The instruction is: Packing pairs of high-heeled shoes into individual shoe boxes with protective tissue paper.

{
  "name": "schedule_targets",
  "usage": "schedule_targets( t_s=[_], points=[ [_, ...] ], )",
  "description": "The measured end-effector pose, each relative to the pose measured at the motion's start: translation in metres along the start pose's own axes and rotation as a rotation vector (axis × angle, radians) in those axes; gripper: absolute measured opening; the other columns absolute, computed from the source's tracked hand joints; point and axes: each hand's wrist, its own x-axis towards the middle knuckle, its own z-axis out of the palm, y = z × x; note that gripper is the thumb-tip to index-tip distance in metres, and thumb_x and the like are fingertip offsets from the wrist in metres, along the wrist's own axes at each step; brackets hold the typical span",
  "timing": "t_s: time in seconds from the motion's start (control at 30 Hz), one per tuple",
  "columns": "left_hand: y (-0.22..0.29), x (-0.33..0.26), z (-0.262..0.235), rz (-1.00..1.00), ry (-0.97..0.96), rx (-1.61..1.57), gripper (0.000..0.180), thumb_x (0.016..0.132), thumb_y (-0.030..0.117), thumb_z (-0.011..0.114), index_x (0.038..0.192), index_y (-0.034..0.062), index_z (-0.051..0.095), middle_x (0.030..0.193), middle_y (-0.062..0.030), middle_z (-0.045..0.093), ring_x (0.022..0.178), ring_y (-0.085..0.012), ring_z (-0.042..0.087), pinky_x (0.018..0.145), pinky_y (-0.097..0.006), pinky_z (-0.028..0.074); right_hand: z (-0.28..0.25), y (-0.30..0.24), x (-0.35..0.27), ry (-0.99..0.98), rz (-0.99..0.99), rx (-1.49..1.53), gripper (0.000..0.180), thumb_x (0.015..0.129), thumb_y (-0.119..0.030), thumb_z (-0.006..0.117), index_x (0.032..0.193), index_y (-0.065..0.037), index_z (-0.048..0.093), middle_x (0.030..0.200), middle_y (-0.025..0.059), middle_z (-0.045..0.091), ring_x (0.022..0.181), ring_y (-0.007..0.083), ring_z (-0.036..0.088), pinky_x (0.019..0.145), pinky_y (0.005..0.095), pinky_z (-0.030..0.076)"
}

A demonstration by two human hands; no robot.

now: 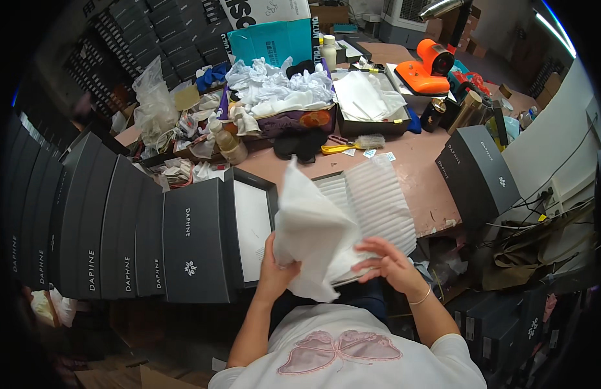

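1. Hands at centre frame: the left hand is closed around a sheet of white tissue paper, which stands up from the grip and hides part of the open box behind it.
2. At 3 o'clock of that grip, the right hand lies open, fingers spread, resting on the lower edge of the paper without gripping it.
3. Behind the paper, toward 12 o'clock, an open dark shoe box lined with white ribbed wrap sits on the pink worktable.
4. At 9 o'clock, a row of closed dark shoe boxes crowds the table's left side, touching the open box.
5. Toward 12 o'clock lie a yellow-handled brush, a tray of crumpled white paper and a squeeze bottle.
6. At 1 o'clock stands an orange tool; at 3 o'clock, another dark box leans tilted at the table's edge.
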Motion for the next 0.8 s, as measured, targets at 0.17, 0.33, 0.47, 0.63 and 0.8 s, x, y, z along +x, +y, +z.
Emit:
schedule_targets(
  t_s=[0.17,0.33,0.47,0.63,0.8],
  points=[
    [0.011,0.043,0.000,-0.037,0.153,0.032,0.075,0.076,-0.008,0.062,0.143,0.0116,0.032,0.116,-0.0102,0.059,0.104,-0.0223,0.059,0.088,-0.031,0.049,-0.002,0.000,0.014,0.081,-0.272,-1.091,0.072,0.090,-0.023,0.062,0.148,-0.005,0.021,0.132,0.0206,0.050,0.119,0.0306,0.053,0.088,0.0388,0.052],
    [-0.066,0.098,0.070,-0.146,-0.001,-0.569,0.089,0.089,0.008,0.059,0.151,0.0075,-0.004,0.130,-0.0140,0.046,0.105,-0.0227,0.058,0.089,-0.033,0.050,-0.018,0.069,0.061,0.453,-0.196,-0.935,0.072,0.087,-0.014,0.063,0.143,0.006,0.023,0.126,0.0340,0.049,0.117,0.0447,0.051,0.102,0.0448,0.038],
    [-0.125,0.103,0.094,0.260,-0.115,0.406,0.061,0.088,0.010,0.059,0.141,-0.0018,0.031,0.133,-0.0204,0.046,0.114,-0.0313,0.053,0.097,-0.036,0.044,-0.010,0.081,0.059,0.394,-0.441,-1.487,0.058,0.090,-0.017,0.061,0.138,0.005,0.038,0.127,0.0294,0.051,0.121,0.0383,0.051,0.100,0.0414,0.041],
    [0.012,0.025,0.018,0.542,0.091,0.589,0.044,0.083,0.011,0.065,0.125,-0.0003,0.056,0.139,-0.0235,0.044,0.130,-0.0393,0.041,0.106,-0.042,0.035,-0.033,-0.021,-0.014,0.070,0.669,-0.880,0.029,0.085,-0.012,0.065,0.110,0.003,0.064,0.102,0.0166,0.068,0.099,0.0311,0.065,0.083,0.0345,0.051],
    [0.042,-0.019,-0.071,0.310,0.255,1.033,0.052,0.087,0.020,0.064,0.131,-0.0025,0.049,0.134,-0.0245,0.049,0.131,-0.0399,0.038,0.111,-0.050,0.026,-0.146,0.032,0.018,0.619,-0.261,-1.073,0.045,0.089,-0.022,0.058,0.127,0.000,0.053,0.124,0.0212,0.057,0.119,0.0338,0.052,0.099,0.0401,0.043]
  ],
)
